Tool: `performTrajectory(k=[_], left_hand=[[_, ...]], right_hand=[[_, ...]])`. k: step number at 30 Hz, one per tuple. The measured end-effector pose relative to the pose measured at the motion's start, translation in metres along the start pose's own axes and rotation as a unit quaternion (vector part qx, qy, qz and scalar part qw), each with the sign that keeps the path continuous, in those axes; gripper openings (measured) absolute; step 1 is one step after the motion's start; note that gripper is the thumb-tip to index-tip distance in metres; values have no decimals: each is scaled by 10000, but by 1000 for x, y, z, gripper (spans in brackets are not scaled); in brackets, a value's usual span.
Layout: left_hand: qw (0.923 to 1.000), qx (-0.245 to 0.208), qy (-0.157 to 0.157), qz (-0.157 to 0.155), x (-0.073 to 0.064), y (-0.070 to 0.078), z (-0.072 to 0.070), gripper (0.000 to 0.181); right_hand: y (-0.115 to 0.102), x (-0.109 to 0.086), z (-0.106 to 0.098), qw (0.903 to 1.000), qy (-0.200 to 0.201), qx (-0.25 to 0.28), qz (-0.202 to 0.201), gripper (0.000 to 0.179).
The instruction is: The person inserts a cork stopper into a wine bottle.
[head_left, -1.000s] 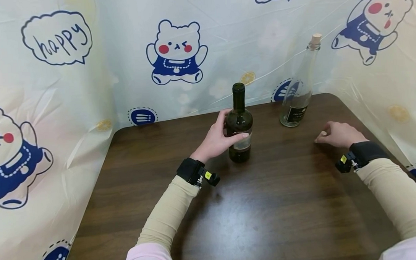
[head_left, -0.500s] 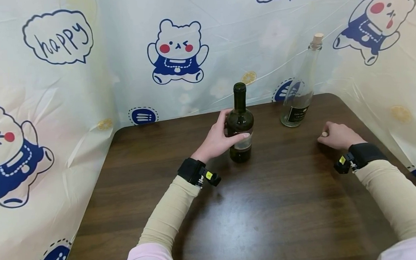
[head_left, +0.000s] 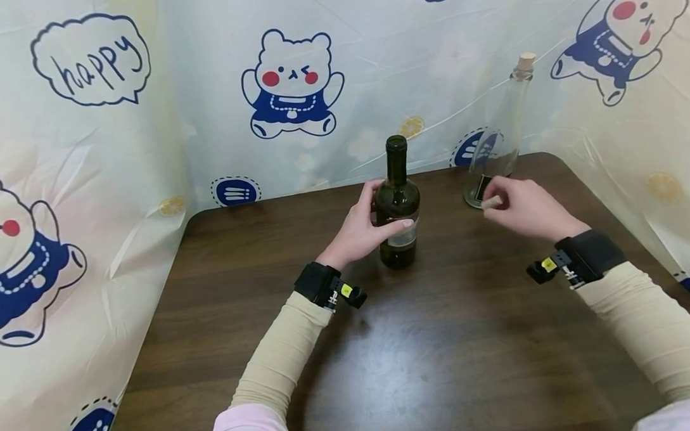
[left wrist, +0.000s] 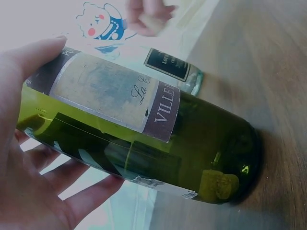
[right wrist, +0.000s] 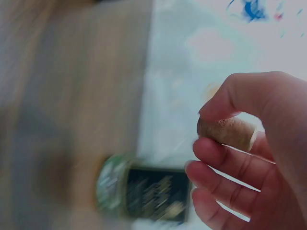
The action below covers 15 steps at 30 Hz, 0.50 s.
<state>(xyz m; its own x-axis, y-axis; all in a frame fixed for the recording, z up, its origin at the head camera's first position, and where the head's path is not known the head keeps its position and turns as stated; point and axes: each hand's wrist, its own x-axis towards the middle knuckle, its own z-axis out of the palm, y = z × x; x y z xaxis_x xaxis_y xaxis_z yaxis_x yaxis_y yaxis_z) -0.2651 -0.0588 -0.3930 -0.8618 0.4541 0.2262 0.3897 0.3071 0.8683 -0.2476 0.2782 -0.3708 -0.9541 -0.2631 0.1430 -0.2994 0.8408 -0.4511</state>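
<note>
My left hand [head_left: 359, 233] grips the body of a dark green wine bottle [head_left: 398, 201], which stands upright with its mouth uncovered. In the left wrist view, a cork-shaped piece [left wrist: 218, 186] shows through the green glass near the base. Between thumb and index finger, my right hand [head_left: 530, 208] pinches a cork [right wrist: 228, 132], held above the table to the right of the green bottle. Behind that hand stands a clear glass bottle [head_left: 499, 137] with a dark label, partly hidden by the fingers. A cork stopper [head_left: 526, 61] sits in its mouth.
Both bottles stand on a dark brown wooden table [head_left: 255, 256]. A pale plastic sheet [head_left: 203, 87] printed with bears hangs close behind the table and along both sides.
My right hand has risen from the table's right side and moved left with the cork, now overlapping the clear bottle's lower part. The left hand and green bottle stay put.
</note>
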Motion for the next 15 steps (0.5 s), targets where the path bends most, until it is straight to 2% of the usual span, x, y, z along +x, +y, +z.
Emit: performTrajectory(k=[3, 6, 9, 11, 15], left_hand=[[10000, -21, -6, -48, -1, 4, 0, 80], [9999, -45, -27, -100, -4, 13, -1, 79], [9999, -25, -48, -122, -9, 28, -4, 77], [9999, -22, -54, -108, -12, 35, -5, 75], [10000, -54, -61, -55, -13, 38, -5, 74]], right_hand=[[-26, 7, -9, 9994, 263, 129, -164, 22], [-48, 16, -15, 9965, 593, 429, -412, 30], [-66, 25, -21, 9881, 1124, 841, -632, 39], [-78, 30, -26, 9809, 1456, 1122, -642, 43], [-103, 39, -35, 9680, 1792, 1670, -544, 42]])
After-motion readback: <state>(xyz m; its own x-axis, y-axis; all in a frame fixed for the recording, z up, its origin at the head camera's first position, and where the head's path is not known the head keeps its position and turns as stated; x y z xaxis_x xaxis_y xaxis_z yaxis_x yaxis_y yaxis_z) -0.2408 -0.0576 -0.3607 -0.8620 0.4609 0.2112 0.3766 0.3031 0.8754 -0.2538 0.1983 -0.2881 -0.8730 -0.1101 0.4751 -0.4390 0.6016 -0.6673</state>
